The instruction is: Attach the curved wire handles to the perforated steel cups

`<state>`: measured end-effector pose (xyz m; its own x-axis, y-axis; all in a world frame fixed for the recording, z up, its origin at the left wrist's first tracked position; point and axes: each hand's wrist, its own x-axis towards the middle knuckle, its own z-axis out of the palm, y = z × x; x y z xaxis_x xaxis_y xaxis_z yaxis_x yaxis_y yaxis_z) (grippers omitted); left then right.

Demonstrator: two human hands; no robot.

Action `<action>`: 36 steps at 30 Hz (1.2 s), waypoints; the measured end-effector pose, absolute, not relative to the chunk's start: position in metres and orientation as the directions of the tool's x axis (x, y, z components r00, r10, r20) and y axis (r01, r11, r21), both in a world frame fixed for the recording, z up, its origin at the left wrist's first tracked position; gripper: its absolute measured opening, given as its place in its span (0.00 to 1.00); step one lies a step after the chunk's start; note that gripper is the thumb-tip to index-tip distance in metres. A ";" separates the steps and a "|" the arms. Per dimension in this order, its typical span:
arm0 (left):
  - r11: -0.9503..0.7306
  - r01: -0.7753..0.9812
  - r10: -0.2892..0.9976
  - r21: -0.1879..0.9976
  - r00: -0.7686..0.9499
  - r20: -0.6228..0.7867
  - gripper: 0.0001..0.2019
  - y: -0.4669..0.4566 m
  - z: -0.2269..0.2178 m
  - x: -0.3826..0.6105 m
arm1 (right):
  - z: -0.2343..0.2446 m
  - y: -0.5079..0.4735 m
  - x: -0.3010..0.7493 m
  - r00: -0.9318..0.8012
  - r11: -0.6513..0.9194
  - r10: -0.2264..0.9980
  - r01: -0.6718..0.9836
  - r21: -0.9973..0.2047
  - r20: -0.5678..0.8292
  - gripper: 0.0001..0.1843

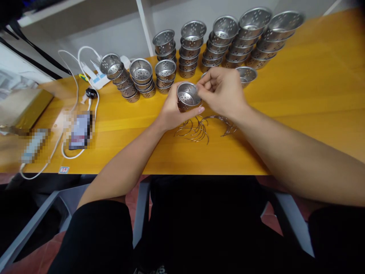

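Note:
A small perforated metal cup (189,95) is gripped in my left hand (174,108), thumb along its near side and fingers around the left. Its opening faces up, tilted toward me. At the cup's right rim, my right hand (222,89) is closed in a pinch. Whatever sits between those fingertips is too small to make out. Thin curved metal wires (196,131) lie on the table just below the cup. A second bunch of wires (226,125) is partly covered by my right forearm. Behind my right hand stands another perforated cup (247,76), partly hidden.
Stacks of perforated cups (193,49) line the back of the wooden table (299,114), with shorter stacks (141,76) in front at left. A phone (81,131), white cables, a power strip (99,80) and a blurred device (35,146) lie left. Chair arms flank me.

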<state>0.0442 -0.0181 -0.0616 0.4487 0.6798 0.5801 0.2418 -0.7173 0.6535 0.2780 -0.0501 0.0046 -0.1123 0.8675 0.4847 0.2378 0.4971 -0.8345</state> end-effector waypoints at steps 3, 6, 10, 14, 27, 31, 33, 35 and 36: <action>-0.697 0.198 0.687 0.689 0.461 0.562 0.44 -0.015 -0.063 0.044 | 0.013 -0.054 0.276 -0.131 0.513 0.858 0.210 -0.832 0.496 0.25; -0.646 0.148 0.715 0.749 0.459 0.527 0.40 -0.010 -0.065 0.041 | 0.027 -0.061 0.280 -0.269 0.523 0.838 0.146 -0.840 0.475 0.27; -0.594 0.083 0.732 0.800 0.469 0.495 0.40 -0.006 -0.067 0.039 | 0.039 -0.063 0.290 -0.444 0.496 0.788 0.044 -0.867 0.428 0.33; -0.657 0.002 0.659 0.754 0.486 0.573 0.48 0.002 -0.078 0.043 | 0.037 -0.059 0.292 -0.444 0.433 0.812 0.024 -0.901 0.378 0.37; -0.725 0.209 0.666 0.656 0.451 0.593 0.35 -0.006 -0.070 0.041 | 0.034 -0.061 0.282 -0.385 0.427 0.846 0.073 -0.901 0.369 0.36; -0.694 0.310 0.710 0.649 0.443 0.548 0.36 -0.010 -0.062 0.040 | 0.035 -0.063 0.279 -0.371 0.418 0.856 0.087 -0.904 0.360 0.36; -0.695 0.321 0.710 0.643 0.448 0.544 0.38 -0.009 -0.062 0.040 | 0.036 -0.063 0.279 -0.376 0.408 0.858 0.080 -0.910 0.351 0.36; -0.694 0.318 0.710 0.646 0.454 0.538 0.39 -0.008 -0.063 0.040 | 0.036 -0.062 0.280 -0.399 0.404 0.850 0.076 -0.912 0.343 0.36; -0.689 0.314 0.713 0.653 0.456 0.533 0.40 -0.008 -0.065 0.040 | 0.036 -0.062 0.281 -0.411 0.402 0.847 0.081 -0.912 0.337 0.37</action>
<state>0.0402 -0.0079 -0.0646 0.4561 0.7126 0.5330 0.3143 -0.6894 0.6527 0.2813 -0.0619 0.0359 -0.4115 0.8468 0.3370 0.0808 0.4022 -0.9120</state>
